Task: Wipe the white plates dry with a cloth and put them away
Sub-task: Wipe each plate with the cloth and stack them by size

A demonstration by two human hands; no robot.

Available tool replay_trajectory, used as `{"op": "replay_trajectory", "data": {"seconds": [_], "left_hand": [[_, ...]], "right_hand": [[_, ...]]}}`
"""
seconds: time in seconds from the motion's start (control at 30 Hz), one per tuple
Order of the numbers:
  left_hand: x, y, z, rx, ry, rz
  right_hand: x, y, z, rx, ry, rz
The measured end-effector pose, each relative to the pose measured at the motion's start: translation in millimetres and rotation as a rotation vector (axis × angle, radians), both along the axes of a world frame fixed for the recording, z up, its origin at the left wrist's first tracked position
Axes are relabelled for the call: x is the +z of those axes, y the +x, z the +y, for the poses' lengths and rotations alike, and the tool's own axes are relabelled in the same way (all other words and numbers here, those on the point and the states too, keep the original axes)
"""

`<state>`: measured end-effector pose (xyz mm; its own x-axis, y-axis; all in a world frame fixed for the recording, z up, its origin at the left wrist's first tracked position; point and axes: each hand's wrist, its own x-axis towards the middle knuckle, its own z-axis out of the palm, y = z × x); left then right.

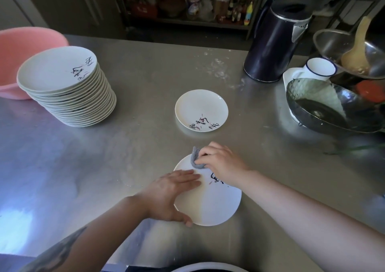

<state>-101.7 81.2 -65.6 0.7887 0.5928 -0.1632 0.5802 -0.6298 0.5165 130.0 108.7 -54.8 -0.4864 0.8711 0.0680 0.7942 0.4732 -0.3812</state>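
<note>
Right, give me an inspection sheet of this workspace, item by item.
Surface: steel counter, faint smears near the kettle.
Job's things: near plate being wiped with a grey cloth; single plate lying apart; tall plate stack at left.
Clutter: pink basin, dark kettle, enamel mug, glass bowl, metal pan with ladle.
Grippers: left hand lies flat on the near plate, thumb at its rim; right hand grips the cloth.
Cables: nothing seen.
Surroundings: dim shelf of bottles behind.
</note>
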Motion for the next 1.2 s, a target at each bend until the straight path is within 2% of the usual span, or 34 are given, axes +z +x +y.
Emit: {"op": "replay_trajectory", "data": {"seconds": [0.3, 0.47, 0.6, 0.67, 0.73, 0.83, 0.9, 1.07, 1.2], "left_hand": [[-14, -2, -3, 0.117, 0.102, -0.090], [-17, 1, -15, 0.321, 0.192, -0.111], [-13, 16, -35, 0.482, 0.229, -0.080], [-9, 12, -29, 0.439, 0.218, -0.098], [-6, -3, -12, 0.273, 0.186, -0.095], [4, -24, 13, 0.086, 0.134, 0.017], [5, -32, 21, 0.095, 0.085, 0.057], [-5, -33, 20, 0.141, 0.163, 0.033], [-9, -16, -1, 0.387, 0.145, -0.022]], "right_hand": [[-5, 3, 3, -0.090, 0.008, 0.020], [-3, 13, -10, -0.231, -0.017, 0.021], [-2, 7, -11, -0.269, -0.171, 0.068], [-2, 6, -4, -0.236, -0.214, 0.103], [0, 3, 4, -0.184, -0.247, 0.121], [3, -3, 15, -0.138, -0.271, 0.143], [4, -6, 19, -0.128, -0.274, 0.144], [-3, -8, 9, -0.173, -0.200, 0.144], [-7, -16, -24, -0.357, -0.131, 0.174]]}}
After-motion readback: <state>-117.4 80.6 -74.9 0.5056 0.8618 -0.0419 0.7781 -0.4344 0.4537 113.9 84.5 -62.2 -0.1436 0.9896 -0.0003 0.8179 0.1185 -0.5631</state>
